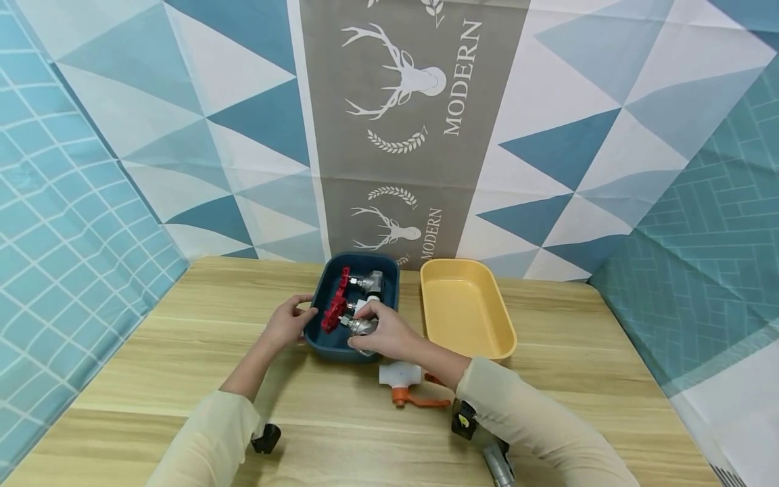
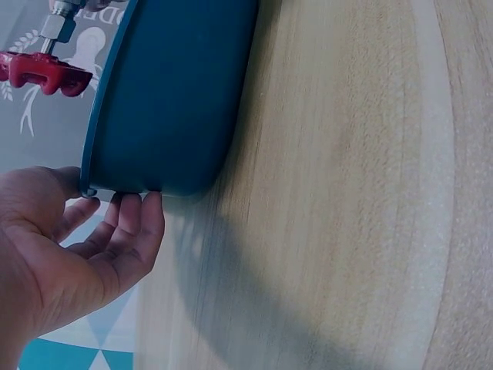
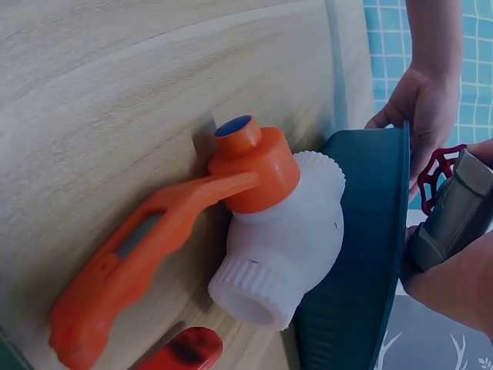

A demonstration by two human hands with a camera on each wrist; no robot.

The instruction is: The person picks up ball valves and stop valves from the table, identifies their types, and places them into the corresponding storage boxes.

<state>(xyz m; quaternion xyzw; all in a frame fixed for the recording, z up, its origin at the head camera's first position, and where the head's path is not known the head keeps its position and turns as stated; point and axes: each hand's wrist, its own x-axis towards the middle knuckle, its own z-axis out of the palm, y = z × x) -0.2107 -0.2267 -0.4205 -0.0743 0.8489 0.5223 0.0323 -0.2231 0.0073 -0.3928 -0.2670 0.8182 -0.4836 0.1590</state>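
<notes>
A dark blue tray [image 1: 321, 338] [image 2: 177, 92] [image 3: 362, 254] sits mid-table with red-handled metal valves [image 1: 341, 304] inside. My left hand [image 1: 286, 323] [image 2: 85, 247] [image 3: 420, 108] holds the tray's left rim, fingers under the edge and thumb on top. My right hand [image 1: 383, 333] [image 3: 454, 270] grips a metal valve [image 1: 359, 326] [image 3: 451, 212] with a red handwheel [image 3: 435, 173] over the tray's near end. A white plastic ball valve with an orange lever [image 1: 404, 384] [image 3: 254, 223] lies on the table just in front of the tray.
An empty yellow tray [image 1: 465, 308] stands to the right of the blue one. A small black object [image 1: 266, 438] and a metal fitting [image 1: 496, 463] lie near the table's front edge. A red piece [image 3: 181, 351] shows beside the ball valve. Patterned backdrop walls surround the wooden table [image 1: 152, 352].
</notes>
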